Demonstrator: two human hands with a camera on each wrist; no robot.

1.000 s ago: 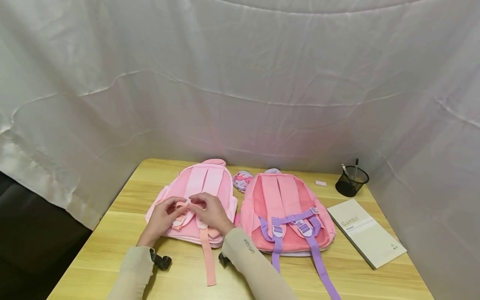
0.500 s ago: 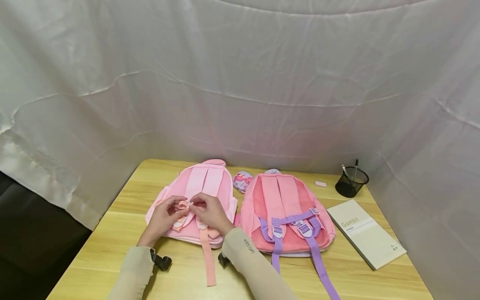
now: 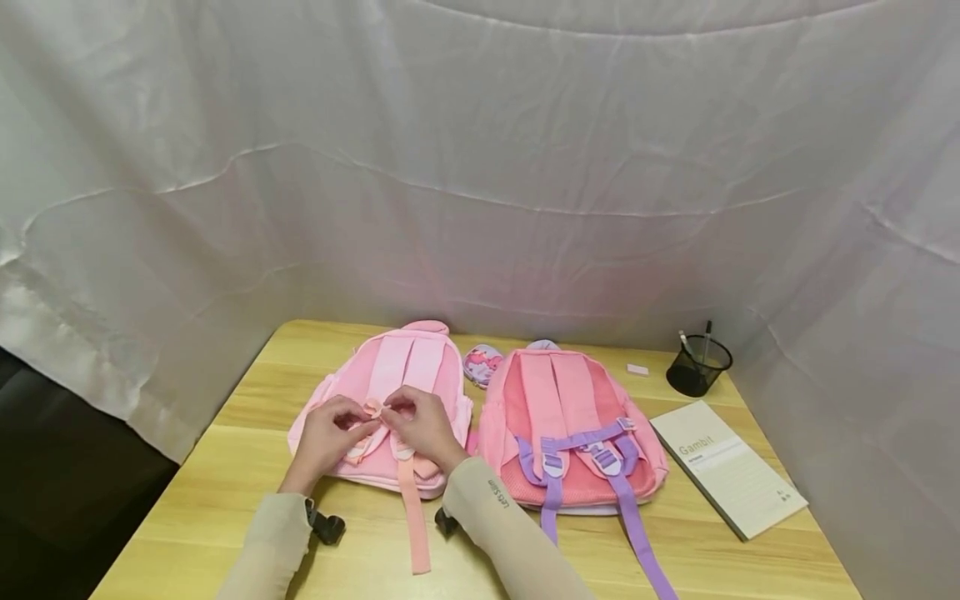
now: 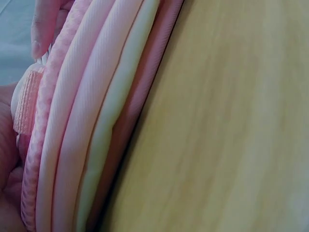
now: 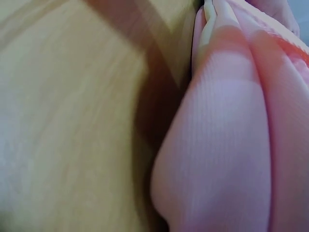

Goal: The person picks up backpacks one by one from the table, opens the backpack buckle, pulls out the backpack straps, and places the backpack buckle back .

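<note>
A light pink backpack lies back side up on the left of the table in the head view. Over its shoulder straps, my left hand and right hand meet with thumbs and fingertips close together. Between them they pinch a short peach strap, which bends up in a small loop. The fingers cover most of its ends. A longer peach strap hangs down over the table below. In the left wrist view, peach webbing beside a white plastic piece lies by my left palm, along the backpack's layered edge.
Right of it lies a second pink backpack with purple straps. A round purple pouch sits behind, between the two bags. Farther right are an eraser-like white block, a black mesh pen cup and a notebook.
The short peach strap, fairly flat between my hands a second ago, now bulges up in a loop. My left fingertips have shifted slightly right, toward my right hand. Both bags stay in place.
</note>
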